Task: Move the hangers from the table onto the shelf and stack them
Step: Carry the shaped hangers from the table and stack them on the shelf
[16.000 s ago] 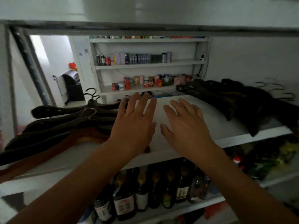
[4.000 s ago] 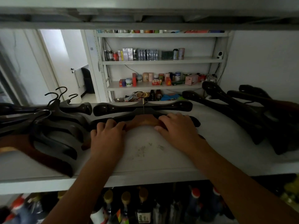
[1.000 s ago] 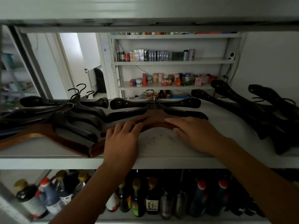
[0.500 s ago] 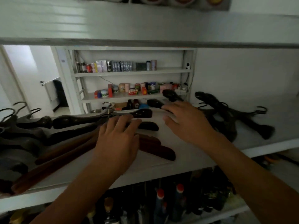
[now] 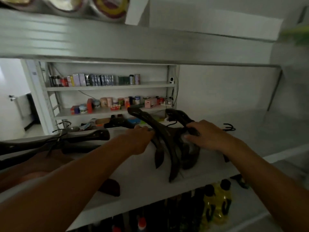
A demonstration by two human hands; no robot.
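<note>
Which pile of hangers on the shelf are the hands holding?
The dark pile on the right: the left hand and right hand both grip it. The left pile, partly brown, is not held.

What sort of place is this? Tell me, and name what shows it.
Probably a small shop or storeroom: rows of small boxes and jars on the far shelves, yellow bottles lined up below, dark hangers piled on this white shelf.

Left hanger pile (image 5: pixel 25 146) partly off-frame.
</note>
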